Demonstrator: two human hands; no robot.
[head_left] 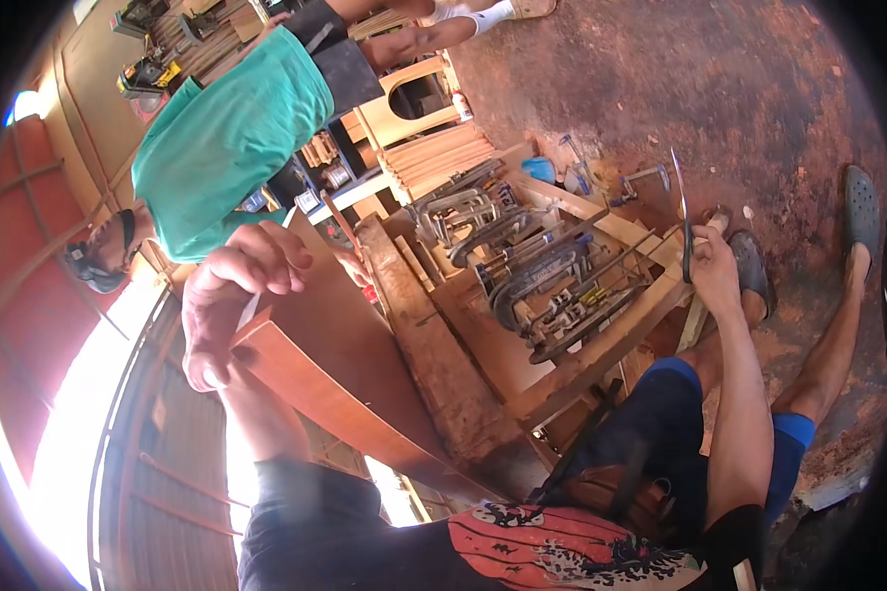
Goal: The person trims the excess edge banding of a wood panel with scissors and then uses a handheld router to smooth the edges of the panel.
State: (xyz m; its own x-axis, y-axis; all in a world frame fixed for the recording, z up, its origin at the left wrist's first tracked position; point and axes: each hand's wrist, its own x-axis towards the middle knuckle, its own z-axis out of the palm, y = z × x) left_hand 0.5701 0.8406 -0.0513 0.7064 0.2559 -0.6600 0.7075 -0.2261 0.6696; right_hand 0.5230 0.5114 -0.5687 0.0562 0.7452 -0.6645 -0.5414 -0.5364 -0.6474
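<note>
A large brown wooden panel (340, 325) stands at my left, its orange-brown edge (315, 379) running down toward my body. At the far end of this edge is my left hand (241, 281), its fingers curled and its thumb on the outer side of the corner. A small pale flap (250, 310) shows between the fingers and the panel's end; what it is I cannot tell. Off to the right, my right hand (712, 266) is closed round the dark handle of a tool with a long, thin, shiny blade (678, 182), pointing away from me.
Beside the panel lies a rough wooden beam (414, 335). A wooden rack (601, 364) holds several metal clamps (542, 266). Behind it are stacked wood strips (439, 163) and a blue container (539, 168). A person in a green shirt (237, 128) stands across the panel.
</note>
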